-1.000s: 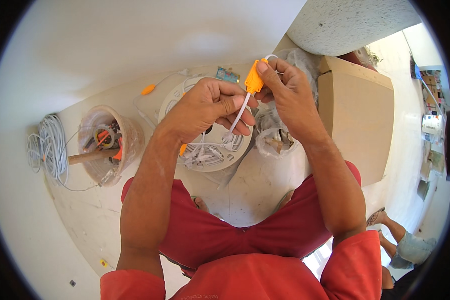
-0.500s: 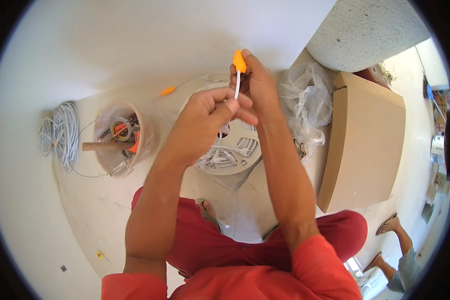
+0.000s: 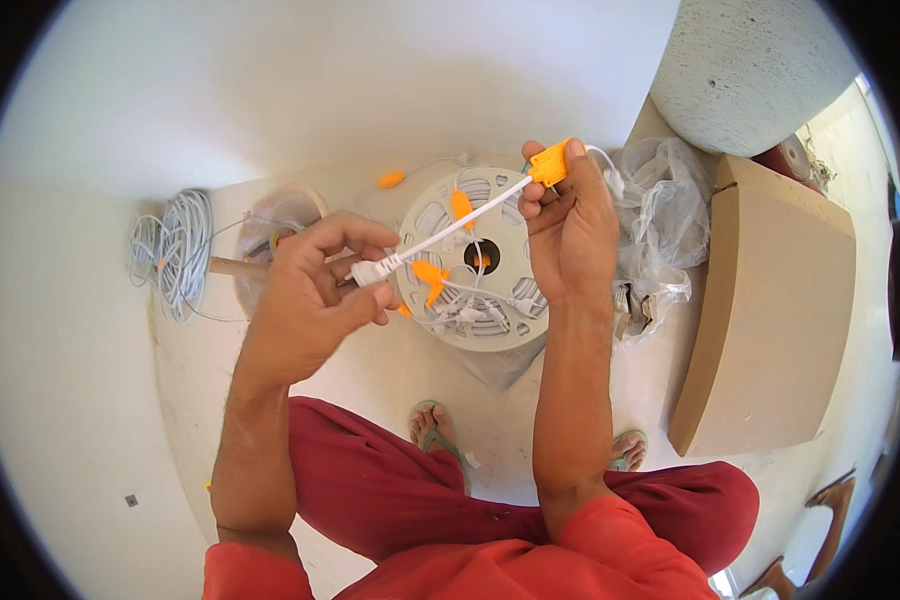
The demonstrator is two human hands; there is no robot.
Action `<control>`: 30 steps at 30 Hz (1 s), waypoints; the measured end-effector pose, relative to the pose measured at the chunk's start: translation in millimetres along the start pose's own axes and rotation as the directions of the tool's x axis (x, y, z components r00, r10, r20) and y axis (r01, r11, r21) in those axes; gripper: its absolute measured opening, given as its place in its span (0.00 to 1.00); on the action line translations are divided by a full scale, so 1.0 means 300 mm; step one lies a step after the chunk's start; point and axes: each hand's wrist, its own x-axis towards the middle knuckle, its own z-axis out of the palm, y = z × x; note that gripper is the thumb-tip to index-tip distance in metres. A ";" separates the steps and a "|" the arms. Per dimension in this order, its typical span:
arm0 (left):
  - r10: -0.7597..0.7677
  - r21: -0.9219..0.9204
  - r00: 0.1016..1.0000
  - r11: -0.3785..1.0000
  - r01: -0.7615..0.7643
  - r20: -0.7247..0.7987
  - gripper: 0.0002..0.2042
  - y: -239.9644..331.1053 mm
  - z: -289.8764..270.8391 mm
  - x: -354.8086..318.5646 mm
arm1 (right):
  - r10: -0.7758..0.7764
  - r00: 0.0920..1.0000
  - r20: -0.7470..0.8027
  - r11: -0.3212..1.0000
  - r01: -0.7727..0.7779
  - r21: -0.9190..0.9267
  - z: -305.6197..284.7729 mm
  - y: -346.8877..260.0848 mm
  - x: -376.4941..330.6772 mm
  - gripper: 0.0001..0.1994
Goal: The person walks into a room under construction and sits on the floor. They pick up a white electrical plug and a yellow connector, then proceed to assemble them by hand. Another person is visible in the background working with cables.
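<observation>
A white power cord is stretched between my hands above a white reel. My left hand has its thumb and fingers around the cord's white plug. Farther right and higher, my right hand grips an orange rectangular cord piece between thumb and fingers. A thin white wire loops out beyond that piece. On the reel lie more orange pieces, along with several white cord ends and plugs.
A translucent bucket with a wooden handle across it stands left, beside coiled grey cable. Another orange piece lies by the wall. Rightward are clear plastic bags, a cardboard box and a speckled rounded block.
My hands have moved apart, left hand down-left and right hand rightward, drawing the cord out between them. The plug and several orange pieces on the reel now show. The view has shifted slightly.
</observation>
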 end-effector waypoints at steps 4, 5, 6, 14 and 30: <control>-0.035 -0.168 0.994 0.986 0.016 -0.108 0.18 0.050 0.024 -0.016 | -0.067 0.997 -0.035 0.997 0.065 -0.046 0.022 -0.020 -0.045 0.15; -0.027 -0.168 0.993 0.986 0.008 -0.115 0.18 0.054 0.034 -0.014 | -0.086 0.995 -0.041 0.995 0.084 -0.057 0.022 -0.026 -0.051 0.16; -0.021 -0.169 0.992 0.986 -0.001 -0.123 0.17 0.059 0.041 -0.013 | -0.100 0.994 -0.044 0.994 0.098 -0.050 0.019 -0.030 -0.055 0.17; -0.047 -0.212 0.998 0.977 0.035 -0.049 0.22 0.048 0.062 -0.010 | -0.160 0.985 -0.067 0.987 0.158 -0.036 -0.008 -0.054 -0.071 0.25; 0.026 -0.280 0.997 0.960 -0.005 0.071 0.22 0.104 0.157 -0.011 | -0.147 0.981 -0.129 0.989 0.149 0.004 -0.046 -0.118 -0.063 0.26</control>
